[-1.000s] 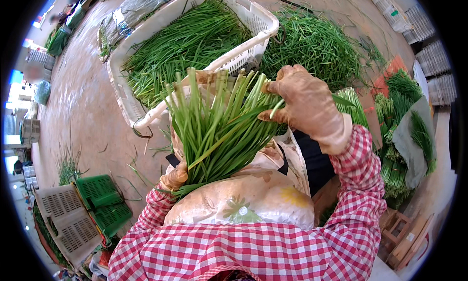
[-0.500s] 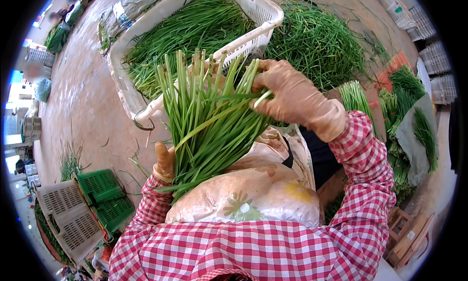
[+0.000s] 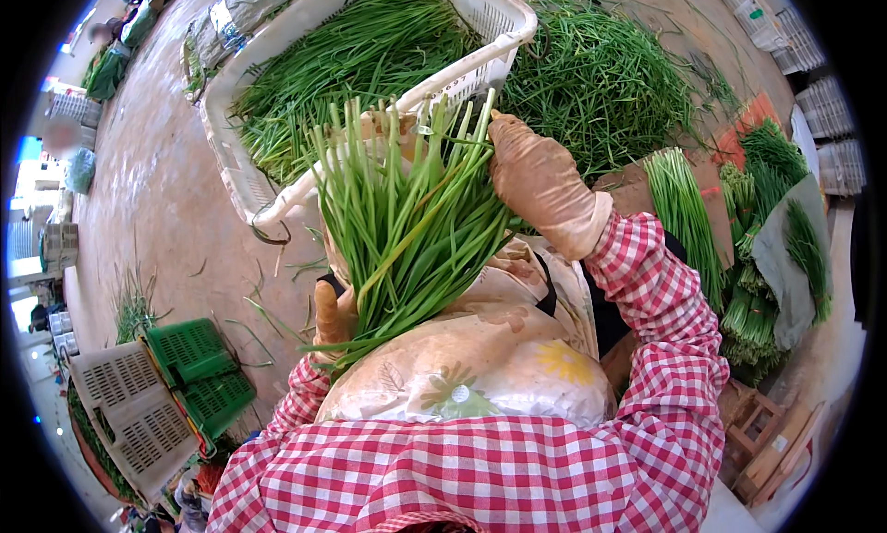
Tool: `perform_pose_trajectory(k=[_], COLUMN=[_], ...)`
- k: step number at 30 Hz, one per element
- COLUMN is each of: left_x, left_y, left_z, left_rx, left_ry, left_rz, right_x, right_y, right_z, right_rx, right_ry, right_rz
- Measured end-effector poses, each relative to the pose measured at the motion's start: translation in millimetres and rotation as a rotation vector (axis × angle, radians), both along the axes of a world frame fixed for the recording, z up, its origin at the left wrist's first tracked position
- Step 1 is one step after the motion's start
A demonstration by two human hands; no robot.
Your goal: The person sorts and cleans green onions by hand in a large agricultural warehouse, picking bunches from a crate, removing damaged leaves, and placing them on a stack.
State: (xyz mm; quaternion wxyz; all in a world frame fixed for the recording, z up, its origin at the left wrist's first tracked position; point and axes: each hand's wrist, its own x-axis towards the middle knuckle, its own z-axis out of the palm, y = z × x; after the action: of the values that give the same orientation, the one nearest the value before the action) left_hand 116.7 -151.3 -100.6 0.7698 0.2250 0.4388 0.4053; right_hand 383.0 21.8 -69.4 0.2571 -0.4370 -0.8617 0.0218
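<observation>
A bunch of long green chive leaves (image 3: 407,228) fans upward in front of me. My left hand (image 3: 333,316), in a tan glove, grips the bunch at its lower end. My right hand (image 3: 536,177), also gloved, rests against the upper right side of the leaves with fingers closed on some tips. Below the bunch lies a floral apron (image 3: 462,367) over my lap, and red checked sleeves (image 3: 665,321) cover both arms.
A white plastic crate (image 3: 277,200) full of loose greens stands ahead. A heap of greens (image 3: 601,80) lies right of it. Tied bundles (image 3: 684,219) sit at the right. Green and white crates (image 3: 157,394) are stacked at lower left on the concrete floor.
The bunch has been lifted and tilted more upright. My right hand moved up along its right side toward the tips. My left hand stayed at the base.
</observation>
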Motion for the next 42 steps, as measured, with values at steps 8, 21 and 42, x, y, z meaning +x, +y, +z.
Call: perform_pose_trajectory(k=[8, 21, 42], left_x=[3, -3, -5], left_y=[-11, -24, 9], left_z=[0, -21, -29], left_rx=[0.033, -0.010, -0.065], left_ry=[-0.021, -0.173, -0.358], left_rz=[0.103, 0.310, 0.242], right_x=[2, 117, -7], right_y=[33, 162, -36], right_z=[-23, -19, 97], right_rx=[-0.276, -0.438, -0.998], right_ry=[-0.080, -0.188, 0.248], right_rz=[-0.169, -0.728, 0.682])
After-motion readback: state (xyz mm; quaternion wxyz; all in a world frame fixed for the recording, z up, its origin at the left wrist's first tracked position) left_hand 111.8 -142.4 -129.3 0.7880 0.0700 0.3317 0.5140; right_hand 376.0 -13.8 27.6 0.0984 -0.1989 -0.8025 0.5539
